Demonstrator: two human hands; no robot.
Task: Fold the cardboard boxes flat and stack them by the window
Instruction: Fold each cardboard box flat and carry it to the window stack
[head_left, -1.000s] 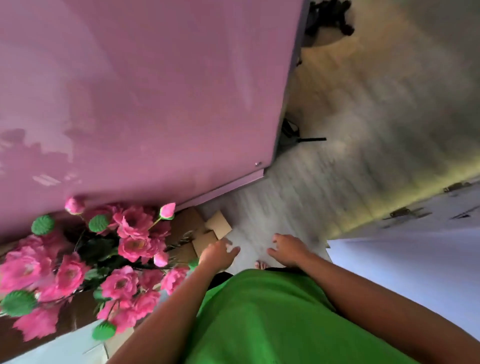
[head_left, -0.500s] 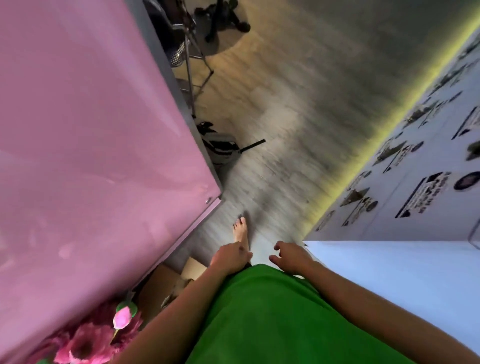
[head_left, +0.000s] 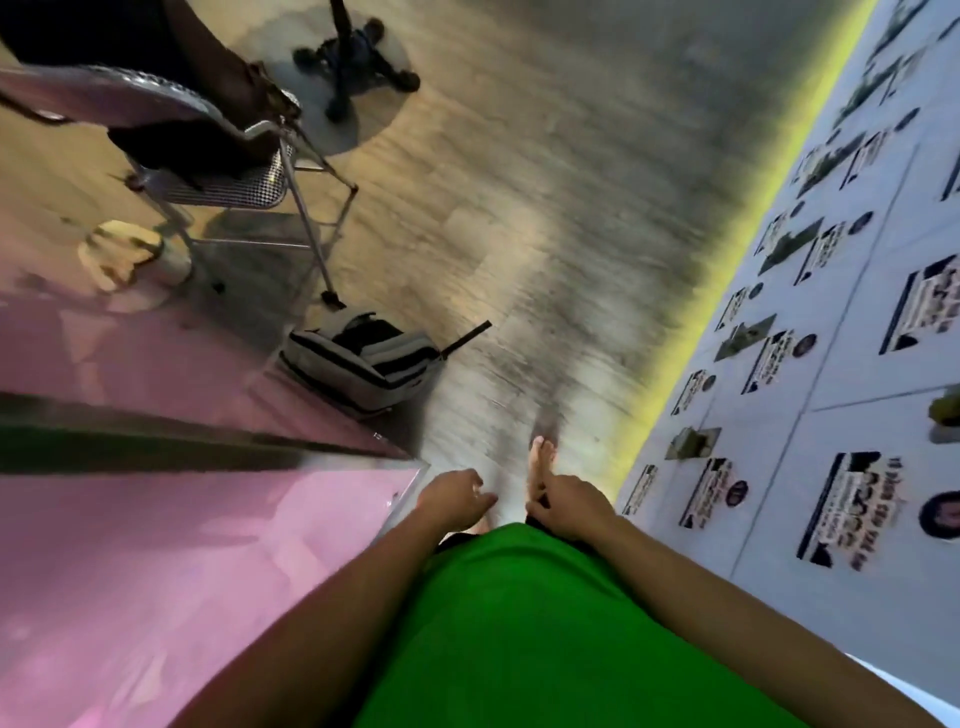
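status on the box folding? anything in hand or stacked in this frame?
Done: nothing to confirm; no folded box, stack or window is in view. In hand: nothing. The left hand and right hand hang loosely curled in front of the green shirt, holding no cardboard. The person stands barefoot on the wood floor between a pink panel and a poster wall. Left: apparently all folding and stacking.

We stand in an office-like room: grey wood-look floor (head_left: 519, 218), glossy pink partition panel (head_left: 156, 545), perforated metal folding chair (head_left: 228, 182), wall of printed posters (head_left: 852, 509).
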